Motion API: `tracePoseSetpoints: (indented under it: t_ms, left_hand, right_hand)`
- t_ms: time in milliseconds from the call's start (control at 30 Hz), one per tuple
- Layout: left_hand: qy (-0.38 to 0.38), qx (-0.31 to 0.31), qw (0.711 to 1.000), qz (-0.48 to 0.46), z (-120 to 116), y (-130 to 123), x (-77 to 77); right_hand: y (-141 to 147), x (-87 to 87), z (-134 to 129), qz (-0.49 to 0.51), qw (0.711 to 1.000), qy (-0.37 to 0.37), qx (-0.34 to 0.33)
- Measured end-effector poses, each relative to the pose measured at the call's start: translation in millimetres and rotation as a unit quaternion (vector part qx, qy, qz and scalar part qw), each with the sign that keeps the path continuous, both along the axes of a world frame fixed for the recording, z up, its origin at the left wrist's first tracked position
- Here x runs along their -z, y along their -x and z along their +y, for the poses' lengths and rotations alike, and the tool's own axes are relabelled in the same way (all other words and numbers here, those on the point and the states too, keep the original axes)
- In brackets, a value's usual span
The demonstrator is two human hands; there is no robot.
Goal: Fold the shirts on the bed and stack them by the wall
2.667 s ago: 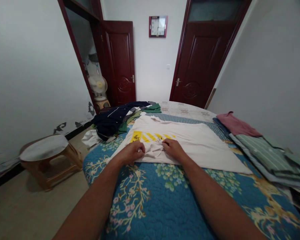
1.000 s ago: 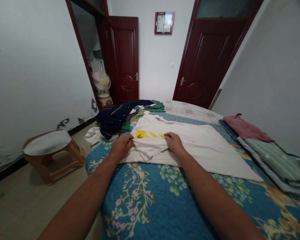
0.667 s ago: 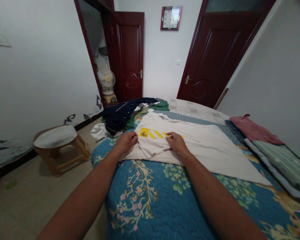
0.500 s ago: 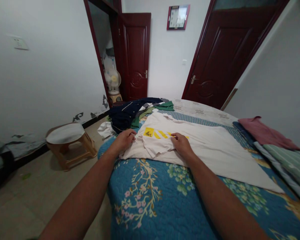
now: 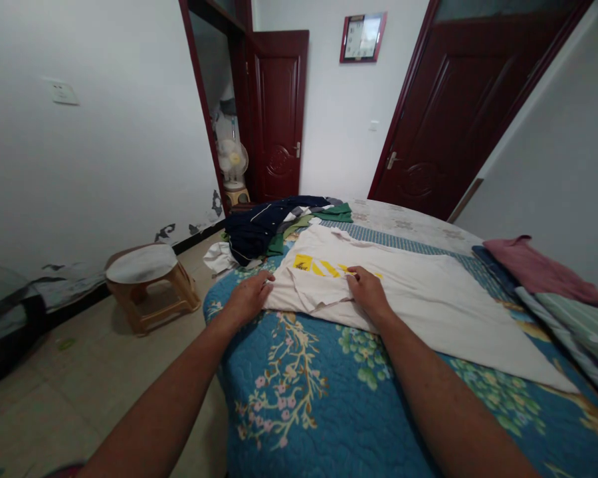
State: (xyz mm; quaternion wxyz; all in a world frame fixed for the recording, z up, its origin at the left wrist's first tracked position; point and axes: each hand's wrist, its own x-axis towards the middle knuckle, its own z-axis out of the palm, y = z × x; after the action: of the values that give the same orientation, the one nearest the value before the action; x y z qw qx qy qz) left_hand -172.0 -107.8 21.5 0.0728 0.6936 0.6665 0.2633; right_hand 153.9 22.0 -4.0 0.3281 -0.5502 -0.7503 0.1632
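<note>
A white T-shirt point(image 5: 428, 299) with a yellow print lies stretched across the bed, its near side partly folded over at the left. My left hand point(image 5: 252, 295) pinches the shirt at its left end, near the bed's edge. With thumb and fingers together, my right hand point(image 5: 367, 289) grips the folded part beside the yellow stripes. The shirt rests on a blue floral quilt point(image 5: 329, 398).
Dark and green clothes point(image 5: 254, 229) lie heaped at the bed's far left. Folded clothes point(image 5: 548, 269) are stacked at the right. A plastic stool point(image 5: 147, 269) stands on the floor to the left, and a fan point(image 5: 233, 159) is in the doorway.
The left end of the shirt has been drawn inward and folded, so less of it spreads toward the left edge. My right hand stays at the stripes. The view has shifted slightly.
</note>
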Motion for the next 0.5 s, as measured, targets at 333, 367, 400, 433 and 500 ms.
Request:
tracePoseSetpoints:
  t_ms: [333, 367, 400, 433, 500]
  left_hand:
    - [0.061, -0.018, 0.989, 0.136, 10, 14, -19.5]
    - [0.03, -0.016, 0.99, 0.14, 14, 9, -23.9]
    - [-0.003, -0.005, 0.99, 0.141, 20, 3, -28.2]
    - [-0.03, 0.013, 0.989, 0.142, 28, -5, -31.9]
    - [-0.05, 0.062, 0.985, 0.153, 45, -21, -35.8]
  right_hand:
    - [0, -4.4, -4, -0.036, 0.999, 0.0, -0.004]
    - [0, -4.9, -4, -0.039, 0.999, 0.001, -0.005]
    - [0, -5.4, -5, -0.042, 0.999, 0.002, -0.007]
    - [1, -5.9, -6, -0.042, 0.999, 0.004, -0.007]
    - [1, -6.1, -7, -0.038, 0.999, 0.004, -0.007]
